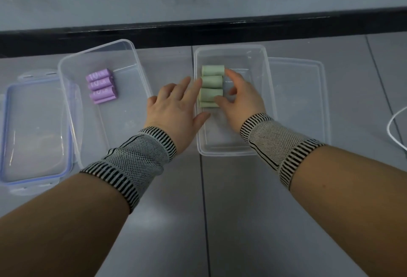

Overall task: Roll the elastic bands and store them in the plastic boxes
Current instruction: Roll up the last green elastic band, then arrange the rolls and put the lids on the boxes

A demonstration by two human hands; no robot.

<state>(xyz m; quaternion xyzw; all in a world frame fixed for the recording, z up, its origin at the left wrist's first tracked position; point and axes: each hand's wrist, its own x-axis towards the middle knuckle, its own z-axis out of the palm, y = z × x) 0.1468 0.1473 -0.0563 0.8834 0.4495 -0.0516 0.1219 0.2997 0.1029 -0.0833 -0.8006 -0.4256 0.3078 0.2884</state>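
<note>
The right hand (241, 96) covers the right ends of the rolled pale-green elastic bands (211, 82), hiding whether its curled fingers grip one. The nearest green roll (208, 104) shows only partly. Print on the lowest rolled purple band (103, 95) is blurred. A white cable (395, 130) is cut by the right edge.

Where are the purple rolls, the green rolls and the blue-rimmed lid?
purple rolls (101, 86): head view, middle roll's side.
green rolls (211, 81): head view, second roll's side.
blue-rimmed lid (33, 136): head view, clear centre panel.
</note>
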